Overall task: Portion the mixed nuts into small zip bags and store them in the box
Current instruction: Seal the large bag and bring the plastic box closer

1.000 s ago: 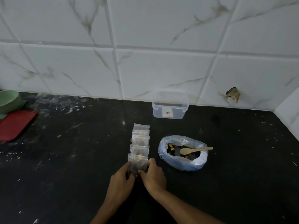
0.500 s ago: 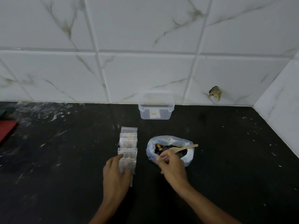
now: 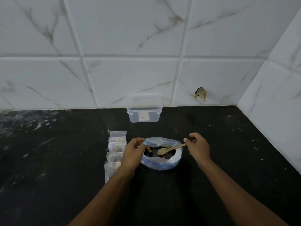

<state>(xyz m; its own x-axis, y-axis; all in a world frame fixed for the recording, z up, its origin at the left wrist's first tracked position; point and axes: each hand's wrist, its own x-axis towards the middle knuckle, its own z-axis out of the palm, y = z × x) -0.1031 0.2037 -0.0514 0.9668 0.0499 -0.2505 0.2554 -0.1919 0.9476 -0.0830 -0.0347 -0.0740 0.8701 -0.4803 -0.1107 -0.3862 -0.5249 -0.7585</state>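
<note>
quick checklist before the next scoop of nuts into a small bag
1. Big bag of nuts mouth open: ok.
2. Left hand steadying it, pinching the rim: ok.
3. Wooden spoon in reach, resting in the bag: ok.
4. Right hand has a grip on the spoon: not ok, fingers curled by the handle tip, holding nothing.
5. Empty small zip bag ready: cannot tell; the row of small zip bags looks filled.
6. Clear box open: not ok, lid on.
</note>
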